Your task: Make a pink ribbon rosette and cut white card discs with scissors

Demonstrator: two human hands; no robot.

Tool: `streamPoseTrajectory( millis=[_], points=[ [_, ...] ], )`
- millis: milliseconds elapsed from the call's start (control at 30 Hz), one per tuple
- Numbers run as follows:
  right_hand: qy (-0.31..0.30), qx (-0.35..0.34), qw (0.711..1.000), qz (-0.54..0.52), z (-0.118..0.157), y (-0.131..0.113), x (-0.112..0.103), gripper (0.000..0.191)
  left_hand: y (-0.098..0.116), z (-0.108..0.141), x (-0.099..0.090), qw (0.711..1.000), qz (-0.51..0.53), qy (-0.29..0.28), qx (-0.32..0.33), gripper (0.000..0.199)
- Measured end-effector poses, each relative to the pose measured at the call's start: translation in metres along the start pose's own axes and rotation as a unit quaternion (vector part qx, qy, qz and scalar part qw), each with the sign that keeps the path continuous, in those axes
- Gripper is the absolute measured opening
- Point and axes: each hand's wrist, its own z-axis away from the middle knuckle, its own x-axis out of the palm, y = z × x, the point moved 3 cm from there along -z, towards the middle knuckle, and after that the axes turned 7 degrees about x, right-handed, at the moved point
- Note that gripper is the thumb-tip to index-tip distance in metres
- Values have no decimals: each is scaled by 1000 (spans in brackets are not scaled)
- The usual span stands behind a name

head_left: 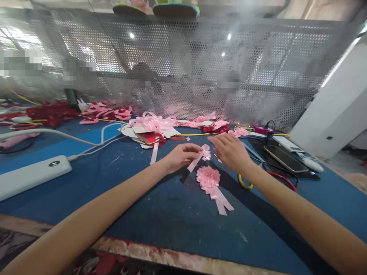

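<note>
My left hand (179, 157) pinches a short pink ribbon (195, 162) between thumb and fingertips, just above the middle of the table. Close to its right, my right hand (233, 151) is palm down with its fingers stretched out and nothing visible in them. Small pale pink scraps lie between the two hands. Below them, a pink ribbon rosette (208, 177) rests flat on the blue table (160, 214), its two tails pointing down to the right. What lies under my right palm is hidden.
A pile of pink ribbons (153, 123) on card pieces sits behind my left hand. White power strip (34, 175) and cables lie left. On the right are a phone (285, 158), a yellow loop (244, 182) and a purple device (263, 131). A perforated metal screen (183, 72) stands behind.
</note>
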Motion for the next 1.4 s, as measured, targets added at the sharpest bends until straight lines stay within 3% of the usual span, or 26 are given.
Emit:
streamPoseTrajectory(
  millis=[100, 167, 233, 333, 400, 567, 667, 767, 867, 967, 1133, 1267, 1400],
  points=[
    [-32, 122, 992, 11, 35, 29, -13, 34, 1, 1, 12, 1000, -4, 4, -12, 18],
    [-118, 233, 965, 37, 60, 52, -16, 29, 6, 1, 17, 1000, -2, 2, -12, 24],
    [-224, 327, 915, 72, 84, 73, -16, 31, 12, 0, 22, 1000, -4, -7, -19, 32],
    [-362, 355, 859, 72, 109, 86, -12, 44, 21, -2, 32, 1000, -10, -22, -15, 36],
    [-394, 351, 846, 74, 117, 88, -9, 49, 24, -2, 40, 1000, -20, -20, 10, 34],
    [-394, 372, 837, 80, 119, 84, -8, 46, 13, 2, 45, 996, -77, 13, 48, 34],
    [-410, 392, 820, 76, 120, 82, -11, 56, -1, 3, 38, 992, -113, 25, 59, 31],
    [-412, 429, 802, 56, 121, 81, -16, 70, -14, 0, 26, 988, -81, 99, 88, 29],
    [-400, 438, 804, 47, 120, 77, -19, 79, -23, -3, 18, 979, -58, 162, 111, 35],
    [-393, 424, 815, 46, 117, 75, -17, 70, -26, -5, 16, 976, -57, 173, 119, 44],
    [-382, 401, 832, 38, 116, 74, -12, 34, -15, -3, 14, 970, -100, 158, 156, 55],
    [-356, 399, 844, 49, 115, 77, -12, 29, -5, 1, 16, 969, -138, 109, 175, 65],
    [-307, 404, 859, 61, 114, 90, -12, 28, -3, 2, 21, 976, -151, 48, 150, 76]
  ],
)
